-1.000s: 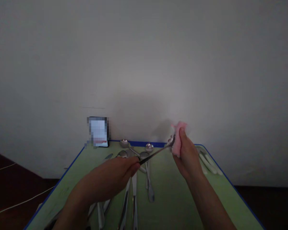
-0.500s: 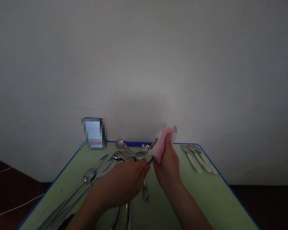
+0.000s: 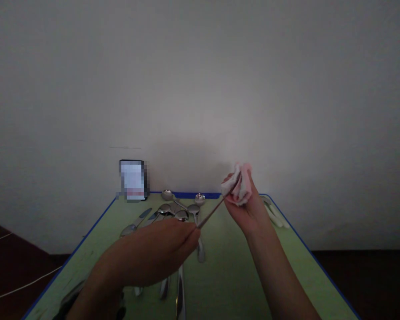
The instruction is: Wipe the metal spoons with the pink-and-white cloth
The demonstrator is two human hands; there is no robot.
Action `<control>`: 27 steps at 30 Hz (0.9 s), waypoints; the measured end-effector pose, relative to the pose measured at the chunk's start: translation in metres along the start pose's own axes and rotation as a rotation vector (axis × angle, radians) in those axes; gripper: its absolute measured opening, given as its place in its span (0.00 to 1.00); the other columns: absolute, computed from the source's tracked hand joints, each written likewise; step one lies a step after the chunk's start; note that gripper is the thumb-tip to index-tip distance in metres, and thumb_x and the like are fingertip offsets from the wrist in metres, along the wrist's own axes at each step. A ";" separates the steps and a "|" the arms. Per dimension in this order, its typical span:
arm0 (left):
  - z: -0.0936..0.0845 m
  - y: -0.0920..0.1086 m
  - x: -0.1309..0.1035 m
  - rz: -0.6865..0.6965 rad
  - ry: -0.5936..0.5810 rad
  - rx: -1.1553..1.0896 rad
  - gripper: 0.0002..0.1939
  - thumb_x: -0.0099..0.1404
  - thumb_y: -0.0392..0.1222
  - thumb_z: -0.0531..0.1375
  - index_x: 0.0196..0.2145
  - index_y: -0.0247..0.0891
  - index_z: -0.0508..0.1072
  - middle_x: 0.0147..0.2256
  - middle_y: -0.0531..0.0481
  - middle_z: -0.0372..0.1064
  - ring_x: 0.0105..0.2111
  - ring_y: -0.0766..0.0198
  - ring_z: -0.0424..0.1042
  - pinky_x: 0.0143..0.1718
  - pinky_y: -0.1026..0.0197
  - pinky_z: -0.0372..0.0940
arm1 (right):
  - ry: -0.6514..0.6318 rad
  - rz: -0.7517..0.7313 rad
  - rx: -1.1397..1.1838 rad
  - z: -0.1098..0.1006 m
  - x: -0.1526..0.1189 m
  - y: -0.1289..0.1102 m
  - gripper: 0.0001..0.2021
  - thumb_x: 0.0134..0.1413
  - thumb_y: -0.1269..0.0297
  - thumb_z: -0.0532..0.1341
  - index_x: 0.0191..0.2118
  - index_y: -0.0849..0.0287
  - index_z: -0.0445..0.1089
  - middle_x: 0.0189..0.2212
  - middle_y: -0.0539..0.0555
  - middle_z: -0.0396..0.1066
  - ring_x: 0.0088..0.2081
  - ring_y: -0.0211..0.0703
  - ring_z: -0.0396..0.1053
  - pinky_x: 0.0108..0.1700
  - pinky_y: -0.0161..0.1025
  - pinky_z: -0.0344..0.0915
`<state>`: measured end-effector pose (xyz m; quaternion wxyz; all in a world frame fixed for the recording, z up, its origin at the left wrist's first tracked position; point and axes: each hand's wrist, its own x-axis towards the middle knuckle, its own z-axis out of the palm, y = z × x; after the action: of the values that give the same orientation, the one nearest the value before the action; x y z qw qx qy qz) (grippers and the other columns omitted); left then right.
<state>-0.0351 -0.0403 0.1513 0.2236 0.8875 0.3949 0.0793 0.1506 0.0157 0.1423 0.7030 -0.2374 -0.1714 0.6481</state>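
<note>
My left hand pinches one end of a thin metal utensil, which slants up to the right. Its far end goes into a crumpled pink and white cloth. Fingers of my right hand wrap round that cloth. What kind of utensil it is cannot be told, as the cloth covers its head. Below and behind my left hand, several metal spoons and knives lie in a loose pile on the green table.
Light-handled forks lie at the right, partly behind my right forearm. A blurred-out phone leans on the wall at the back left. The green table has a blue edge.
My right hand has moved up and right with the cloth, away from my left hand. More of the utensil's shaft shows between them. The view has shifted slightly.
</note>
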 end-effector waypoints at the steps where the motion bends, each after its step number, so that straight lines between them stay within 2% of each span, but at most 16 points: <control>1: -0.005 0.001 -0.003 -0.031 -0.031 -0.006 0.20 0.68 0.48 0.42 0.30 0.39 0.69 0.27 0.50 0.67 0.27 0.63 0.67 0.33 0.62 0.62 | -0.024 0.016 -0.027 0.002 -0.003 -0.004 0.10 0.49 0.55 0.62 0.28 0.56 0.70 0.19 0.42 0.70 0.22 0.27 0.66 0.25 0.25 0.64; 3: -0.014 0.004 -0.008 -0.064 -0.076 -0.028 0.22 0.68 0.50 0.40 0.31 0.39 0.69 0.27 0.52 0.67 0.28 0.64 0.66 0.33 0.63 0.62 | -0.032 0.033 -0.065 0.007 -0.011 -0.012 0.09 0.48 0.57 0.63 0.30 0.57 0.70 0.21 0.43 0.71 0.23 0.29 0.67 0.26 0.26 0.65; 5: -0.022 0.007 -0.011 -0.090 -0.095 -0.077 0.23 0.69 0.52 0.39 0.31 0.39 0.68 0.27 0.53 0.66 0.27 0.66 0.66 0.31 0.65 0.61 | 0.015 0.003 -0.102 0.013 -0.021 -0.016 0.09 0.47 0.59 0.64 0.32 0.58 0.71 0.22 0.43 0.72 0.22 0.29 0.67 0.25 0.27 0.65; 7: -0.027 0.009 -0.012 -0.109 -0.050 -0.114 0.23 0.69 0.53 0.39 0.33 0.40 0.67 0.28 0.54 0.67 0.28 0.66 0.66 0.31 0.66 0.60 | 0.071 -0.071 -0.163 0.017 -0.030 -0.018 0.09 0.46 0.59 0.63 0.31 0.59 0.70 0.21 0.44 0.71 0.21 0.30 0.66 0.23 0.28 0.64; 9: -0.029 0.011 -0.010 -0.116 0.050 -0.117 0.21 0.69 0.52 0.39 0.34 0.41 0.67 0.30 0.54 0.68 0.30 0.65 0.67 0.33 0.65 0.60 | 0.109 -0.146 -0.220 0.018 -0.036 -0.018 0.09 0.45 0.59 0.63 0.29 0.60 0.69 0.20 0.44 0.69 0.20 0.32 0.65 0.21 0.29 0.61; 11: -0.027 0.013 -0.006 -0.119 0.137 -0.082 0.20 0.70 0.51 0.40 0.33 0.41 0.65 0.30 0.53 0.68 0.31 0.64 0.68 0.34 0.64 0.60 | 0.134 -0.204 -0.229 0.018 -0.039 -0.015 0.10 0.45 0.58 0.63 0.28 0.60 0.68 0.19 0.44 0.68 0.19 0.32 0.63 0.20 0.29 0.59; 13: -0.021 0.018 -0.001 -0.135 0.173 -0.016 0.20 0.70 0.50 0.39 0.32 0.40 0.65 0.28 0.53 0.69 0.29 0.63 0.69 0.33 0.62 0.60 | 0.135 -0.224 -0.158 0.019 -0.040 -0.011 0.10 0.46 0.57 0.62 0.28 0.59 0.67 0.18 0.43 0.66 0.18 0.30 0.61 0.20 0.29 0.58; 17: 0.001 0.028 0.015 -0.158 0.158 0.135 0.17 0.70 0.44 0.39 0.41 0.40 0.65 0.31 0.47 0.71 0.31 0.58 0.72 0.32 0.59 0.61 | 0.109 -0.156 0.058 0.024 -0.045 0.005 0.14 0.50 0.50 0.59 0.30 0.57 0.66 0.15 0.42 0.63 0.18 0.30 0.60 0.22 0.28 0.59; 20: 0.014 0.032 0.024 -0.159 0.115 0.223 0.16 0.68 0.35 0.41 0.47 0.38 0.62 0.33 0.44 0.72 0.30 0.59 0.73 0.30 0.60 0.62 | 0.079 -0.080 0.069 0.024 -0.047 0.021 0.17 0.51 0.48 0.57 0.29 0.58 0.67 0.15 0.44 0.63 0.19 0.32 0.61 0.24 0.30 0.60; 22: 0.016 0.031 0.026 -0.173 0.113 0.256 0.16 0.68 0.35 0.41 0.49 0.38 0.61 0.34 0.44 0.73 0.30 0.58 0.73 0.30 0.60 0.63 | 0.073 -0.044 0.075 0.022 -0.047 0.027 0.17 0.54 0.49 0.55 0.29 0.58 0.67 0.15 0.44 0.62 0.18 0.32 0.61 0.24 0.30 0.60; 27: 0.004 0.027 0.020 -0.215 0.167 0.205 0.16 0.70 0.42 0.40 0.41 0.39 0.65 0.32 0.45 0.73 0.32 0.56 0.73 0.34 0.56 0.63 | -0.008 -0.037 0.086 0.017 -0.042 0.027 0.15 0.56 0.50 0.53 0.33 0.56 0.68 0.19 0.45 0.66 0.21 0.33 0.64 0.29 0.32 0.64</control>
<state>-0.0022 -0.0427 0.1595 0.1054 0.8485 0.5111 0.0878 0.1143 -0.0224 0.1438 0.7237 -0.2013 -0.1506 0.6427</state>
